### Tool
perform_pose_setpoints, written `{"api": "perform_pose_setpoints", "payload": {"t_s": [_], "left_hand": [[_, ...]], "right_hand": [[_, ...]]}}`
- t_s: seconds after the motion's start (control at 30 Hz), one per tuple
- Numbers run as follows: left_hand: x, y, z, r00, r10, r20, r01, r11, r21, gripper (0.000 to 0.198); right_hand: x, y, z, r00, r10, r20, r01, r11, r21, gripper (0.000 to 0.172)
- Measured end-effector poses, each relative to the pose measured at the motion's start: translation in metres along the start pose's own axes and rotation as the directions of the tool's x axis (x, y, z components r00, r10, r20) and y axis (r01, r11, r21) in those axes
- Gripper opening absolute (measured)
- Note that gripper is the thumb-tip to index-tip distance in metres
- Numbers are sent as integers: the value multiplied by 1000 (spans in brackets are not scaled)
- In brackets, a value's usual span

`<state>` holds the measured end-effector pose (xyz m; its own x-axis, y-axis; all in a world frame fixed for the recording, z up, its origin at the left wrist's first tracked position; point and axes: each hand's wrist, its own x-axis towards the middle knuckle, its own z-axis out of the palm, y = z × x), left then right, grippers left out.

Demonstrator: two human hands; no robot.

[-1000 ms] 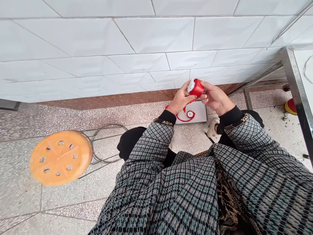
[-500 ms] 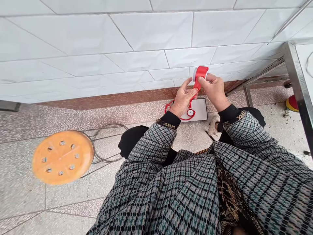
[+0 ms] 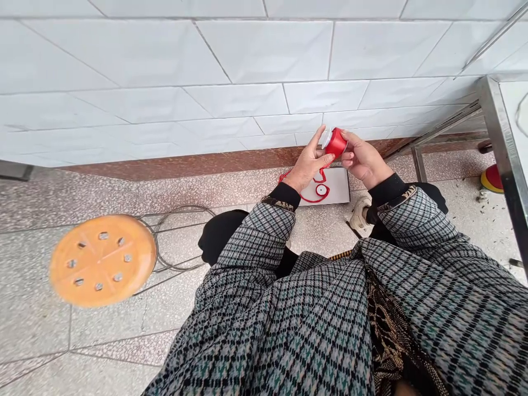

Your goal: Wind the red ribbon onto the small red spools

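Observation:
Between my two hands is a spool of red ribbon [image 3: 336,144] with a white rim, tilted to the left. My left hand [image 3: 307,165] grips its left side, thumb below and fingers by the white rim. At its right side, my right hand [image 3: 365,158] pinches the spool with thumb and fingers. Loose red ribbon hangs down from the spool toward a shallow white tray [image 3: 339,186] with a dark edge on the floor. On that tray lies a small white disc [image 3: 322,190] with a dark centre, ringed by red ribbon or cord.
An orange round stool [image 3: 103,261] with holes and metal legs stands to the left. A metal-framed table [image 3: 501,132] is at the right, with a red and yellow object [image 3: 493,179] beneath it. A white tiled wall [image 3: 272,52] rises in front.
The spool has come down slightly and tipped over to the left. My right thumb has moved from the ribbon's front to the spool's right side.

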<state>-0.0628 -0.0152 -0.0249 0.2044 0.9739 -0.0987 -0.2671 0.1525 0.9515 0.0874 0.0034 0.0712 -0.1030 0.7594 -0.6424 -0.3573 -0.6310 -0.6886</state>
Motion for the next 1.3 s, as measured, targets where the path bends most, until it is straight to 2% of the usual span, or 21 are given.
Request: {"api": "perform_pose_setpoints", "payload": {"t_s": [0.27, 0.4, 0.6, 0.7, 0.87, 0.93, 1.03, 1.13, 1.2, 1.23, 1.3], "left_hand": [[2, 1, -2, 1000, 12, 13, -12, 1000, 24, 84], [2, 4, -2, 999, 16, 45, -17, 1000, 13, 89], [5, 4, -6, 995, 66, 69, -66, 998, 1, 86], [5, 2, -4, 996, 72, 55, -69, 996, -58, 84], [-1, 9, 11, 999, 11, 43, -4, 984, -176, 63], [-4, 12, 18, 999, 20, 37, -11, 978, -209, 55], [-8, 13, 21, 999, 35, 26, -29, 978, -205, 51], [-15, 11, 16, 998, 23, 60, -19, 997, -70, 54], [-26, 9, 10, 997, 44, 69, -53, 989, 138, 51], [-34, 9, 7, 995, 67, 76, -86, 955, 284, 44], [-57, 12, 2, 986, 78, 149, -152, 794, 589, 23]], "right_hand": [[-8, -3, 3, 1000, -11, -16, 12, 999, 47, 27], [-7, -4, 2, 999, 43, 27, -44, 997, 57, 23], [-7, -7, -3, 991, 100, 93, -98, 995, -26, 30], [-13, -4, -2, 990, 36, 134, -25, 996, -81, 36], [-22, 9, 3, 960, -180, 216, 237, 930, -280, 35], [-22, 13, 5, 951, -247, 184, 297, 894, -334, 34], [-17, 11, 5, 943, -317, 102, 332, 885, -325, 37], [-6, -3, -3, 912, -411, 2, 395, 874, -282, 42], [4, -16, -15, 878, -474, -64, 441, 854, -277, 45], [10, -23, -22, 860, -501, -96, 459, 843, -280, 46], [23, -35, -39, 830, -538, -145, 481, 823, -300, 47]]}}
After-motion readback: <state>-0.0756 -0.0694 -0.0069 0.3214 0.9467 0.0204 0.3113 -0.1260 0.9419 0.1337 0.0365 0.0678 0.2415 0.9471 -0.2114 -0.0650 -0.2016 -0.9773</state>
